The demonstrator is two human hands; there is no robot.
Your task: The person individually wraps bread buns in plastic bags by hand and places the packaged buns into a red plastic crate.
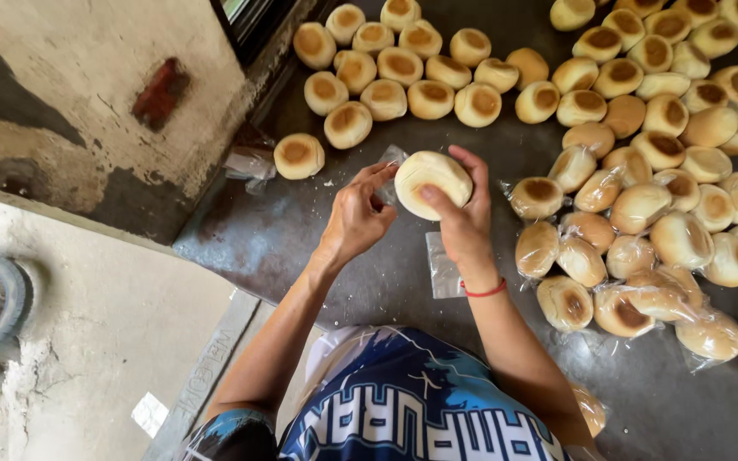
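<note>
Near the middle of the dark worktop (318, 248), the person holds one round bun (433, 183) up in the air. The right hand (463, 218) is wrapped around the bun from below and the side, fingers closed on it. The left hand (356, 213) pinches the edge of a thin clear bag (390, 162) just beside the bun. The bag is floppy and hard to see, so it could slip from the fingers or tear if the bun is pushed in crooked. The bun looks soft and could get squashed by a tight squeeze. More clear bags (443, 269) lie flat under the right wrist. Bare buns (403, 72) sit along the far edge, and buns already in bags (642, 248) pile up toward the right edge, close to the right arm, so an elbow could bump them. The left edge drops to a lower floor (87, 307); a bun rolling that way could fall off. Open room is between the hands and the near left corner.
</note>
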